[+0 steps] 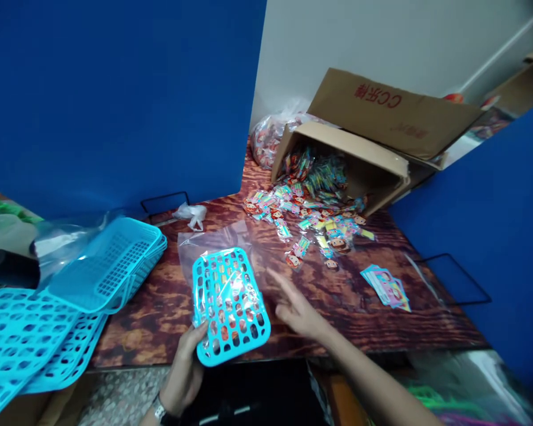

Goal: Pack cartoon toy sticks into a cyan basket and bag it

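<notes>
A blue plastic basket with a slotted lid [231,305] lies in a clear plastic bag near the table's front edge; small colourful pieces show through its slots. My left hand [189,361] grips its lower left corner, thumb on top, with the other fingers partly hidden. To the right of the basket, my right hand [295,305] holds nothing; its index finger points forward and the other fingers are loosely curled. The bag's loose open end [189,245] spreads beyond the basket's far side.
Small wrapped packets [302,245] spill from a tipped cardboard box [355,142]. Cards [386,288] lie at the right. Stacked blue baskets [128,260] and slotted lids [22,337] are at the left. A full clear bag [266,139] stands behind. Blue panels [115,100] flank the table [328,313].
</notes>
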The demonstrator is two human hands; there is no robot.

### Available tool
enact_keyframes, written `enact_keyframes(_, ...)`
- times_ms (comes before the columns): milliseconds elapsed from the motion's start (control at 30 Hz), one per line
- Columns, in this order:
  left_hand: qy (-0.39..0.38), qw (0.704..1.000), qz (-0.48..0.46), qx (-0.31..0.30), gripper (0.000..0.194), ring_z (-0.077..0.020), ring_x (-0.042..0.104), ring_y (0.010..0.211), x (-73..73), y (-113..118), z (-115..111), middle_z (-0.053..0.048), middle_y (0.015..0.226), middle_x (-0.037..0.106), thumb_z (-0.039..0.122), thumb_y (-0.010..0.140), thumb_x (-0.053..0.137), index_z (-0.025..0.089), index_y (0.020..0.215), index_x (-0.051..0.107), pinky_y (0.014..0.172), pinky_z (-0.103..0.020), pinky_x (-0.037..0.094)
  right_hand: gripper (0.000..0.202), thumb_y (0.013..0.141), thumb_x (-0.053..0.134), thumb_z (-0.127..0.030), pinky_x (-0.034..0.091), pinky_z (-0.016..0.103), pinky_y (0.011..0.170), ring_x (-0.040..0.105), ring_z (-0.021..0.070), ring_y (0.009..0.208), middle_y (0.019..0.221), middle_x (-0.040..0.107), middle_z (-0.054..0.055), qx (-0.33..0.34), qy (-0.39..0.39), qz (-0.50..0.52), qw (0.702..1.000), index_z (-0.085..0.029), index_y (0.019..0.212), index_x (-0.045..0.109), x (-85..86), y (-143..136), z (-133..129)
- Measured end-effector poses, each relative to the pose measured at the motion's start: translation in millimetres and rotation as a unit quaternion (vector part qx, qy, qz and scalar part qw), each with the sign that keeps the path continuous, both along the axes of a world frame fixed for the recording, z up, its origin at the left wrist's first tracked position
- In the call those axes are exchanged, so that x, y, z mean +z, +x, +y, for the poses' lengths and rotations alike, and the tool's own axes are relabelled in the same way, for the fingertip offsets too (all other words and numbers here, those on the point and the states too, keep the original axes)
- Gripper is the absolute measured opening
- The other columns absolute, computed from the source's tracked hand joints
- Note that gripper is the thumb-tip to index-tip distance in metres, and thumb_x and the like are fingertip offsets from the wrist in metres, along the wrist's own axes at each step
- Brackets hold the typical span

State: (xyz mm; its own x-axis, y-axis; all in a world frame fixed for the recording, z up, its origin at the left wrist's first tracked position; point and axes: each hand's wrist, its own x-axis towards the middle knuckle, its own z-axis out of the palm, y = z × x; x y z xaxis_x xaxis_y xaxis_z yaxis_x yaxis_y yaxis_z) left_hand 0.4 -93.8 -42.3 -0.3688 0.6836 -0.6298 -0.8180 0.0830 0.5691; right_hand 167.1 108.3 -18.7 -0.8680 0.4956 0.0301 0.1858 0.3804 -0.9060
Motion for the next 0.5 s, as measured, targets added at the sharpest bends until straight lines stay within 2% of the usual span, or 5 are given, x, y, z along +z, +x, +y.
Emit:
enact_keyframes(100,-0.009,1.000,-0.005,0.007,0.053,-0.0300,0.062,0.107,5.9,-0.6,5.8,-0.010,0.112,0.068,0.041,0.078,0.065,0.014,0.122,0.057,0.098,-0.043,0.046,0.088,0.079,0.053,-0.062,0.026,0.043,0.109,0.029,0.0278,0.136,0.150,0.026,0.012,0.053,-0.074,0.002,0.996,-0.021,0.147,0.016,-11.2,7.4,-25.6)
enact_keyframes(200,0.015,1.000,0.010,0.000,0.056,-0.0294,0.058,0.113,12.5,0.1,7.3,-0.008,0.123,0.062,0.050,0.082,0.058,0.021,0.129,0.052,0.097,-0.045,0.047,0.087,0.083,0.050,-0.060,0.027,0.042,0.109,0.033,0.0259,0.134,0.148,0.031,0.013,0.025,-0.095,0.027,0.995,-0.020,0.148,0.009,-14.9,2.2,-34.2)
enact_keyframes(333,0.049,0.997,0.045,-0.027,0.051,-0.0295,0.054,0.117,17.8,-0.3,6.3,-0.008,0.129,0.058,0.051,0.083,0.057,0.024,0.125,0.054,0.094,-0.046,0.047,0.074,0.088,0.047,-0.053,0.034,0.042,0.106,0.043,0.0260,0.128,0.142,0.042,0.012,-0.019,-0.068,0.041,0.997,-0.019,0.147,0.019,-16.2,-4.2,-31.8)
enact_keyframes(500,0.031,0.991,0.124,-0.024,0.047,-0.0287,0.056,0.113,21.6,0.3,10.0,-0.009,0.116,0.066,0.053,0.080,0.059,0.018,0.111,0.065,0.094,-0.044,0.047,0.055,0.090,0.048,-0.043,0.044,0.040,0.099,0.052,0.0253,0.120,0.122,0.062,0.008,-0.092,-0.054,0.043,0.993,-0.019,0.139,0.039,-11.4,-9.8,-33.8)
